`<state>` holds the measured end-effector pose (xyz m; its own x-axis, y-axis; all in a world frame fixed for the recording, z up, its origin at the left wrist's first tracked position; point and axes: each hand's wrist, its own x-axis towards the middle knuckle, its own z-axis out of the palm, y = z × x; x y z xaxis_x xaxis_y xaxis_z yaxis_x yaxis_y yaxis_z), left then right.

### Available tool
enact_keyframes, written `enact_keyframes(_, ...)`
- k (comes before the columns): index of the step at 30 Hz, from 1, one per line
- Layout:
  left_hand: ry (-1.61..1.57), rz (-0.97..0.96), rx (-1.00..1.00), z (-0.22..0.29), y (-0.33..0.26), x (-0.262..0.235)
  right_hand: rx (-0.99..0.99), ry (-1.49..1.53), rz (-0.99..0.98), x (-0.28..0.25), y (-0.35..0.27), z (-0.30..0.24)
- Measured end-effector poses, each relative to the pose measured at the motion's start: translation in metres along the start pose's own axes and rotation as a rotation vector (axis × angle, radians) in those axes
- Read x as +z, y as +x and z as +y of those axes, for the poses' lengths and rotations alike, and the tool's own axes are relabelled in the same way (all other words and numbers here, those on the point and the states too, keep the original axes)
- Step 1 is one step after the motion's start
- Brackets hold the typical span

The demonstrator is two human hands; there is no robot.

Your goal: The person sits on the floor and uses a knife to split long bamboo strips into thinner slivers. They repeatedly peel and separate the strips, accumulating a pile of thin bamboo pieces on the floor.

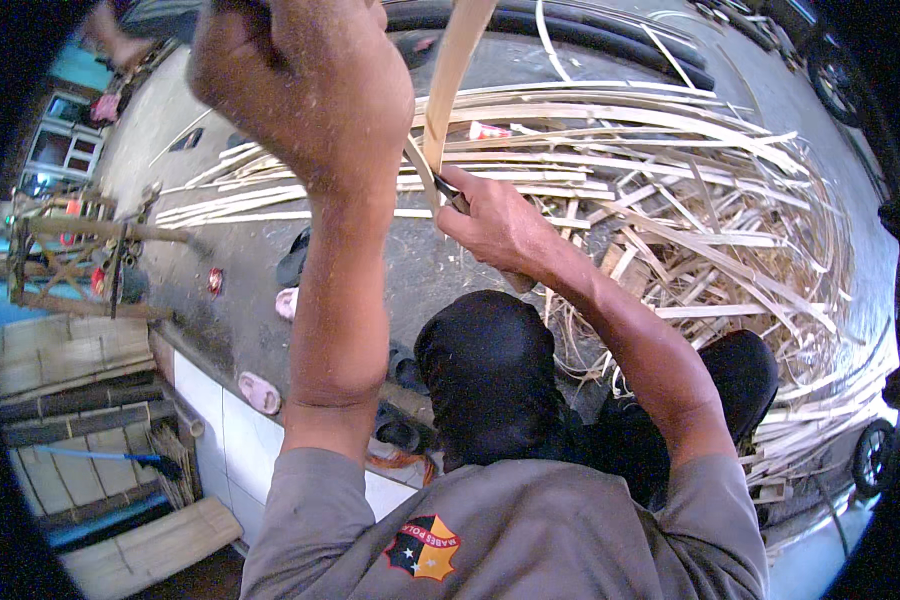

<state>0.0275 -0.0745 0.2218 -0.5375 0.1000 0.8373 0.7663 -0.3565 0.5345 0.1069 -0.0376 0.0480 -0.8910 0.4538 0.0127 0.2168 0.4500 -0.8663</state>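
Note:
My left hand (300, 90) is raised high and close to the camera, fingers curled into a fist; whatever is inside it is hidden. Lower and to its right, my right hand (495, 220) is closed around a knife (452, 193), whose dark blade shows beyond the thumb and forefinger. A pale bamboo strip (457, 75) rises from the blade past the top edge of the view. At the knife it parts, and a thinner piece (419, 160) runs up-left behind my left wrist.
Long bamboo strips (670, 115) lie across the floor ahead, with tangled offcuts and shavings (710, 230) at the right. Pink slippers (259, 393) and dark footwear lie left of my knees. A bamboo bench (140, 550) stands lower left; wheels (873, 455) show at the right edge.

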Motion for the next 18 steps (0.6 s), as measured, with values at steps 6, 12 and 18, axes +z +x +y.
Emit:
enact_keyframes(6,0.256,0.106,0.063,0.033,0.018,-0.034,-0.164,0.008,-0.041,0.029,0.003,-0.045)
enact_keyframes(12,0.178,0.076,0.015,0.036,0.022,-0.070,-0.246,0.025,-0.067,0.057,0.009,-0.058)
enact_keyframes(18,0.084,0.078,-0.066,-0.023,0.034,-0.109,-0.260,0.033,-0.126,0.091,0.030,-0.056)
